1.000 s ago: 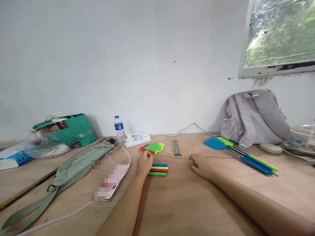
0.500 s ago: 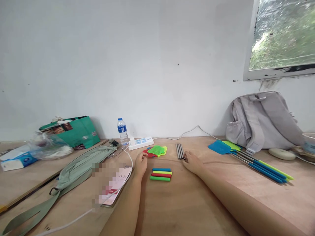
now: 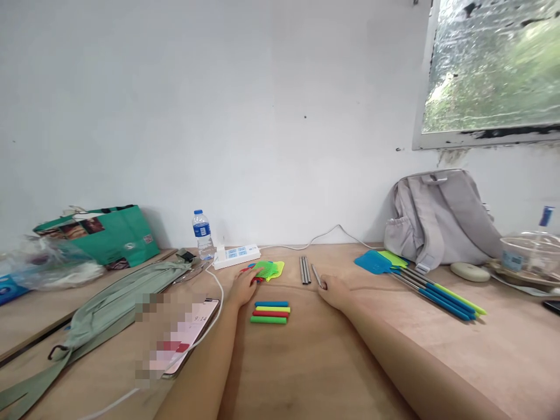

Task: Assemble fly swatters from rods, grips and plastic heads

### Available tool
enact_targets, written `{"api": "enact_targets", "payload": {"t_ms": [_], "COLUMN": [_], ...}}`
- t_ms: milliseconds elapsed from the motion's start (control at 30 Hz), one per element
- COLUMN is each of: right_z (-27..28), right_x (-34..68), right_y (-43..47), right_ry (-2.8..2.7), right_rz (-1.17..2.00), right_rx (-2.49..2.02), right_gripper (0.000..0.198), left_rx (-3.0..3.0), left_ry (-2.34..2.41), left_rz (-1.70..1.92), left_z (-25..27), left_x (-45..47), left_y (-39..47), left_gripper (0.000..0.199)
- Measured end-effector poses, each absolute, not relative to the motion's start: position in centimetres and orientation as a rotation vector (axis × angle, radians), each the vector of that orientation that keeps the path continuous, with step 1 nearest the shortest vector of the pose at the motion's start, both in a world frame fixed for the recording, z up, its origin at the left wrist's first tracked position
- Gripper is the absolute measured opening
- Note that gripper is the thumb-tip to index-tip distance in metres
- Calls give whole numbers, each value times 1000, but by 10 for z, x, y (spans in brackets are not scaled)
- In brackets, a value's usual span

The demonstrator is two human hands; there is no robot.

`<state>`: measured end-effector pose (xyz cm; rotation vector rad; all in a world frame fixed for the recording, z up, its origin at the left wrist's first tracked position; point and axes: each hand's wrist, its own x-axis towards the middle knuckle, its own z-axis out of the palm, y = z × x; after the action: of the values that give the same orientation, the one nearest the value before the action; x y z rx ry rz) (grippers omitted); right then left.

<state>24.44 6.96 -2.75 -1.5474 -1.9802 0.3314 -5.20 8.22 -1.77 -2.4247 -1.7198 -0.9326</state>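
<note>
My right hand point(image 3: 333, 291) is closed on the near end of a thin metal rod point(image 3: 315, 274), which lies at a slant. Just left of it, several more metal rods point(image 3: 305, 270) lie side by side. My left hand point(image 3: 243, 287) reaches over the left edge of a pile of plastic fly swatter heads, fingers stretched out on it. A green fly swatter head point(image 3: 265, 269) lies on top, a yellow one point(image 3: 278, 269) shows at the right, and red and blue ones are partly covered by the fingers. Between my forearms, blue, yellow, red and green handle tubes point(image 3: 270, 313) lie in a row.
At right lie fly swatters point(image 3: 431, 289) before a grey backpack point(image 3: 437, 221). A power strip point(image 3: 237, 256) and water bottle point(image 3: 202, 235) stand at the back left. A phone point(image 3: 192, 332) with a white cable, a green-grey strap bag point(image 3: 118, 303) and a green bag point(image 3: 109, 236) lie left.
My right hand has drawn one metal rod away from the row, tilting it. My left hand has moved further over the swatter heads. The view has turned slightly right.
</note>
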Motion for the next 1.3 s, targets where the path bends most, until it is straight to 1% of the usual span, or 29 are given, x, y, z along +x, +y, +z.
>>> {"api": "enact_targets", "payload": {"t_ms": [200,433,567,800,900,1033,1100,1167,1233,1300], "right_z": [-28,-32,-31,-32,-32,-25,-21,-17,-14,-12], "right_x": [248,258,273,301,309,314,314,313,313,314], "right_y": [73,83,75,33,13,-9,-17,-21,-24,-25], "right_ry": [-1745,-1255,-1068,-1021,-1031,-1187,-1262,-1300,-1314,-1331], "right_rz": [512,756,865,1078,1194,1205,1210,1230,1245,1250], "right_rx": [-1423,-1252,-1111,-1025,-1000,-1003,-1022,-1007,-962,-929], "right_gripper": [20,21,23,24,22,27,31,34,35,35], "left_rx": [-2393,-2432,-2443,-2460,-2416,-2284,-2247,-2143,-2002,-1895], "left_ry": [-1681,-1651,-1680,-1642,-1599,-1501,-1353,-1233,-1252,-1322], "left_rz": [-901,-888,-908,-1060,-1163,-1305,-1407,-1635,-1997,-2452], "left_z": [-15,-13,-14,-17,-15,-7,-2,6,16,27], "left_x": [-53,-51,-51,-57,-58,-47,-32,-13,7,23], "left_y": [79,75,73,77,75,57,40,21,3,-11], "left_gripper": [43,39,41,37,31,24,20,16,14,20]}}
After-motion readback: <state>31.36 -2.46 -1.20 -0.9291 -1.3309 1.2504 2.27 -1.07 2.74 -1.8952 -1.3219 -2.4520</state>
